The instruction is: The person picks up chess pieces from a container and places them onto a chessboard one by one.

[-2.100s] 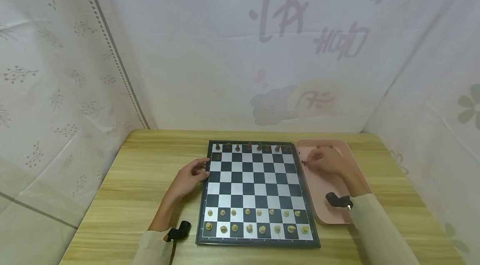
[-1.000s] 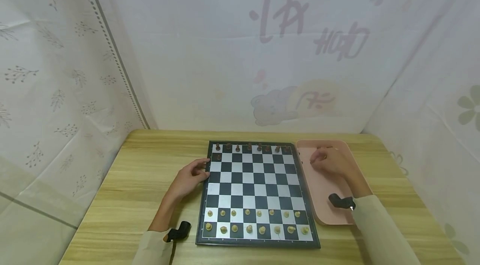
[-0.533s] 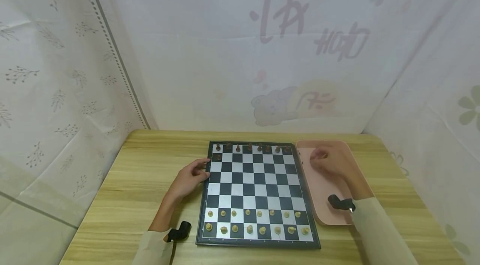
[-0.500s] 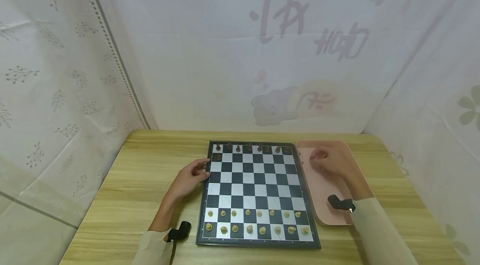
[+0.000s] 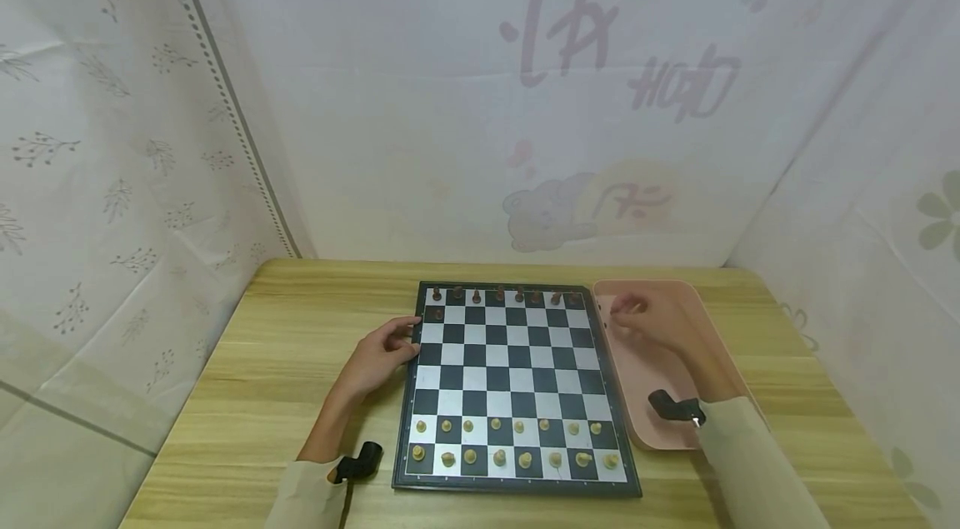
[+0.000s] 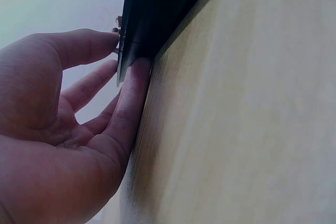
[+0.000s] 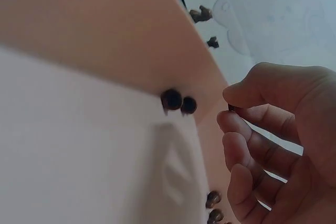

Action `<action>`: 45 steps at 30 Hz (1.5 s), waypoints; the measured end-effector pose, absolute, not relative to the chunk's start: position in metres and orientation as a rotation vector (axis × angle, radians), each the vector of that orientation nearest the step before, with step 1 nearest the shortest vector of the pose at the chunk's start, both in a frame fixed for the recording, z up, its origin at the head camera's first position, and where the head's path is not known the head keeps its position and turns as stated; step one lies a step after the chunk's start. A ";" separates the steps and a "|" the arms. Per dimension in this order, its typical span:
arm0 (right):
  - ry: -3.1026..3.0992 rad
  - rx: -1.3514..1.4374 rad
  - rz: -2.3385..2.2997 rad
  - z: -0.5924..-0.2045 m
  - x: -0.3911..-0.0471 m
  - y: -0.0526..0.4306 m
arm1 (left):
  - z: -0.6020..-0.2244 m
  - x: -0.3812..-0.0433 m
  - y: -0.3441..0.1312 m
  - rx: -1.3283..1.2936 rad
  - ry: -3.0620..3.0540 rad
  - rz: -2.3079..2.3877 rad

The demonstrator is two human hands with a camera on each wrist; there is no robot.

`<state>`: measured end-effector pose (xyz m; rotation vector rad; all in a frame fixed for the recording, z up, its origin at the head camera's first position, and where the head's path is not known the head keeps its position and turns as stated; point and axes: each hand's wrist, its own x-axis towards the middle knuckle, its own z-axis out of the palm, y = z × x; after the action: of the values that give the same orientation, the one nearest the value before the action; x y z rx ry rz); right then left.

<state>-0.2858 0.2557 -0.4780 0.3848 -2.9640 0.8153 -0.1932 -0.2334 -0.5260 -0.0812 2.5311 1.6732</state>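
A dark-framed chessboard lies on the table, seen in the head view. At its left edge my left hand grips the frame; in the left wrist view one digit touches the upper edge and another sits low against the side. Over the pink tray is my right hand. Its thumb and index finger pinch a small dark chess piece, mostly hidden between the fingertips. Two dark chess pieces lie by the tray's wall below that hand, and a few more lie farther along.
Pale chess pieces fill two rows at the board's near side. Dark pieces line the far row, with one dark piece in front at the left. The wooden table meets printed cloth behind.
My right hand has shifted within the tray, first rightward from the left wall, then back left and slightly away. My left hand and the pieces on the board have stayed put.
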 end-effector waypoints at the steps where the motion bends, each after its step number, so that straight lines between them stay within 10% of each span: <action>1: -2.968 0.396 0.839 -0.477 -0.286 0.253 | -0.526 -0.193 -0.233 -0.081 2.530 1.675; 45: -2.951 0.715 1.038 -0.457 -0.293 0.132 | -0.527 -0.195 -0.234 -0.064 2.528 1.688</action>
<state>-0.2925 0.1325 -0.4566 0.7145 -2.9511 1.0376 -0.1946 -0.2341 -0.5275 -0.0639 2.5285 1.6878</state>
